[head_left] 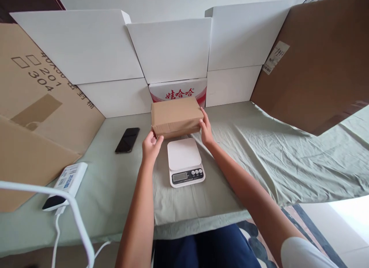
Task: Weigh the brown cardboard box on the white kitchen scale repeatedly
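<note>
Both hands clamped a brown parcel [176, 116], the left hand [151, 145] at its near-left corner, the right hand [205, 130] on its right end, above a white scale [184, 160]. Pale green cloth [259, 156] covered the table; a phone [127, 140] lay left of the left hand, white cartons [170, 49] walled behind.

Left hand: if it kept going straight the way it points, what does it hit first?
The left hand points away from the body and already grips the brown parcel at its near left corner, so the parcel blocks it at once. Beyond stands the red-and-white printed box; how far apart they are is unclear.
</note>
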Available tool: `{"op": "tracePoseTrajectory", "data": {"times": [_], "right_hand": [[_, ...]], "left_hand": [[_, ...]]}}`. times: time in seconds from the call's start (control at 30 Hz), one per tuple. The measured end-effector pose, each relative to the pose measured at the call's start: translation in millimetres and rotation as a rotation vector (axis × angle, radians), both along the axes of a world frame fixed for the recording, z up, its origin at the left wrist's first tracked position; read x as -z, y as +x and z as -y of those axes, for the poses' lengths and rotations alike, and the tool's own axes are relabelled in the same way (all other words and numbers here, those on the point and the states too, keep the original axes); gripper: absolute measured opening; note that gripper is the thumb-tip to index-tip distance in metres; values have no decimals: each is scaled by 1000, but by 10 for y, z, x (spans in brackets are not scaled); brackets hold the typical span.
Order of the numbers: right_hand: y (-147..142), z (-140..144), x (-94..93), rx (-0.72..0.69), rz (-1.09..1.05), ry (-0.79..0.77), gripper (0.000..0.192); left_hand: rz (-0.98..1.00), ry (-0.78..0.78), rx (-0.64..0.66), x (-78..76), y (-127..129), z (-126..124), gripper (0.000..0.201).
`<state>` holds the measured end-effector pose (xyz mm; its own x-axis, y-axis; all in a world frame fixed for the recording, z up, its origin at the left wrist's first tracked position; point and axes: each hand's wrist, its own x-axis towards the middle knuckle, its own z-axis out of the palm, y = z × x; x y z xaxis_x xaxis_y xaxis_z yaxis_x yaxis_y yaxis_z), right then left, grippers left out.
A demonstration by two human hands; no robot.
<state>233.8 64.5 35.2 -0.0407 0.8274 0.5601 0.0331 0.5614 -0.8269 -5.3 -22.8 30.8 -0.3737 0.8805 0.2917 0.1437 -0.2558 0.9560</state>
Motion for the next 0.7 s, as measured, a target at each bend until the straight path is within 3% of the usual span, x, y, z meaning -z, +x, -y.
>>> {"op": "tracePoseTrajectory", "data": {"times": [0.13, 0.23, 0.37, 0.5, 0.6, 0.7], "right_hand": [[-60, -129, 222, -25, 14, -80, 75], [-14, -178, 285, -26, -8, -111, 68], [232, -375, 298, 130, -125, -253, 63], [589, -590, 360, 313, -263, -333, 56], [703, -648, 444, 365, -253, -302, 53], [628, -607, 488, 324, -196, -219, 50]], "left_hand": [[-46, -96, 28, 244, -7, -169, 56], [-21, -108, 44, 315, -68, -175, 68], [135, 83, -180, 249, -366, -121, 93], [264, 187, -390, 148, -634, -19, 95], [298, 162, -403, 129, -639, 3, 93], [272, 129, -368, 151, -557, -38, 86]]}}
